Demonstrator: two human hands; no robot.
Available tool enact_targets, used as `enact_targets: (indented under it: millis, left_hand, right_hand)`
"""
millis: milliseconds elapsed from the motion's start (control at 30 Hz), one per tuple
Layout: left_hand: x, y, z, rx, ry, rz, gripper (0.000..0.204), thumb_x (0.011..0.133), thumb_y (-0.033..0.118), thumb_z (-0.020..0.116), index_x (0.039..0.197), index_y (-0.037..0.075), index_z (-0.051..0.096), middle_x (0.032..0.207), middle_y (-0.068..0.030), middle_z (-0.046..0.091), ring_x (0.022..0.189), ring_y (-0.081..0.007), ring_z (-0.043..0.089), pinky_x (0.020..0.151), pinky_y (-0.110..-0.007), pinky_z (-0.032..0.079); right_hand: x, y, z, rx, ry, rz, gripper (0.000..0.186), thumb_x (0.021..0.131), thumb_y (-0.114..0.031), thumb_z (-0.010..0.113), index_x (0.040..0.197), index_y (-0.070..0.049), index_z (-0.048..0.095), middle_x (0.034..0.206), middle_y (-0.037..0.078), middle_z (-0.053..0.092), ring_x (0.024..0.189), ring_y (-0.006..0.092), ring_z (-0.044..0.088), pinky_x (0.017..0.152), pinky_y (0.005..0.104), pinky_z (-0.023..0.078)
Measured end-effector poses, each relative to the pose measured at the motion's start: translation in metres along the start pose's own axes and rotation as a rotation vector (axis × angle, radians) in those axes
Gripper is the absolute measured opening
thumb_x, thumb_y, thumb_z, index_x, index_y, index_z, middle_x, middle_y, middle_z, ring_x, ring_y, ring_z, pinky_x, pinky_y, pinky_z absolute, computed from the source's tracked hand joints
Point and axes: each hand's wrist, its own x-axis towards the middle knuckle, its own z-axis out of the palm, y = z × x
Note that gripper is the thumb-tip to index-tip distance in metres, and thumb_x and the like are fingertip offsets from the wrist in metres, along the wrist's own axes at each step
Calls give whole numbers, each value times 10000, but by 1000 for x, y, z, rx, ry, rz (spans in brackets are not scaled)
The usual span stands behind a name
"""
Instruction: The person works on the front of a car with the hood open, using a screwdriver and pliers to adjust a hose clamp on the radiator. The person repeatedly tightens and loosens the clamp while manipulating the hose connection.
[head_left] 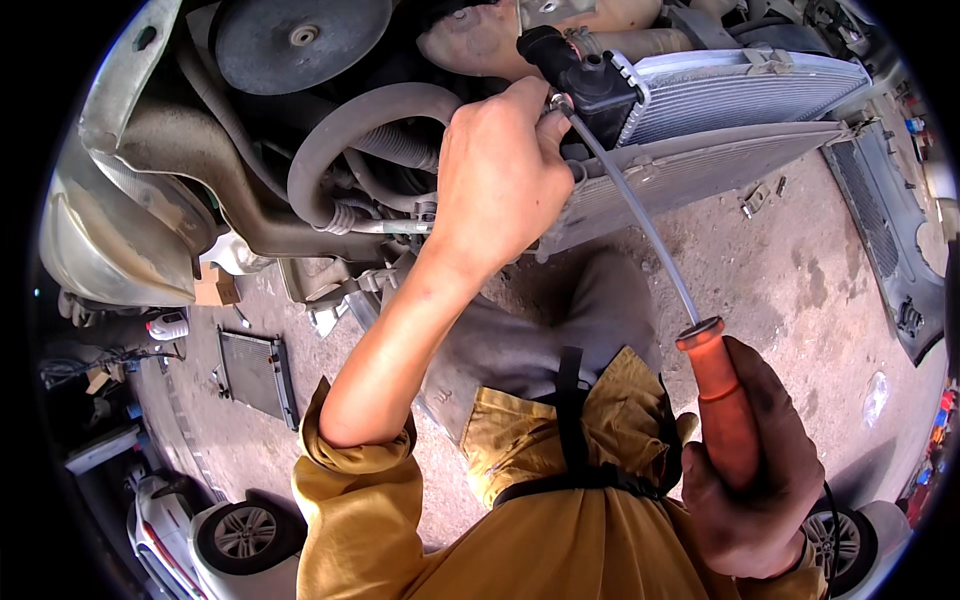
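Screwdriver (705, 362) slanting up between your hands, tip at a small metal fitting (560, 101) beside the radiator (740, 98)! Your right hand (765, 480) wraps round its red handle (725, 425); your left hand (505, 175) curls in, thumb and fingers nearly together at that fitting, exact hold hidden.

A head-worn fisheye camera is looking down from above the wearer's mustard-yellow cloth shirt (540, 545), which is filling the lower centre of the frame at close range. It is facing a silver finned metal radiator (740, 98) at the upper right, taking in dusty grey concrete floor (760, 270) farther off, and bending straight edges toward black borders.
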Motion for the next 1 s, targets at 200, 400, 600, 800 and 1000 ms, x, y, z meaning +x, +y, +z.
enact_targets:
  millis: [200, 400, 600, 800, 1000]
  left_hand:
    - [1, 1, 0, -2, -12, -6, 85, 865, 28, 653, 877, -52, 631, 755, -276, 647, 775, -489, 636, 686, -521, 493]
    - [-2, -2, -1, 8, -8, -3, 140, 907, 46, 652, 1018, -37, 669, 749, -217, 628, 662, -386, 585, 650, -397, 480]
    - [-2, -2, -1, 21, -17, 28, 140, 907, 55, 650, 1012, -34, 672, 737, -225, 615, 647, -382, 568, 645, -395, 476]
    - [-5, -4, -4, 21, -14, 9, 123, 895, 55, 645, 968, -43, 662, 738, -252, 620, 699, -425, 584, 666, -442, 482]
    - [0, 6, -6, 4, -76, -83, 103, 870, 37, 641, 916, -55, 628, 807, -292, 659, 840, -488, 643, 750, -544, 495]
  right_hand:
    - [-2, -11, 10, 428, 122, 425, 747, 761, -89, 762, 1414, 131, 474, 1078, 93, 655, 775, 101, 569, 717, 245, 490]
    - [-5, -14, 13, 671, 192, 526, 861, 724, -145, 852, 1434, 127, 449, 1098, 116, 660, 780, 119, 595, 697, 245, 489]
    - [3, -20, 20, 840, 285, 553, 900, 674, -109, 829, 1443, 131, 427, 1029, 139, 671, 725, 118, 593, 624, 229, 465]
    - [2, -22, 10, 880, 148, 662, 931, 669, -112, 799, 1463, 133, 378, 763, 98, 600, 592, 98, 517, 503, 206, 378]
    - [-2, -12, -1, 1518, -10, 657, 820, 786, 12, 770, 1487, 91, 350, 927, 127, 622, 579, 91, 502, 493, 226, 393]
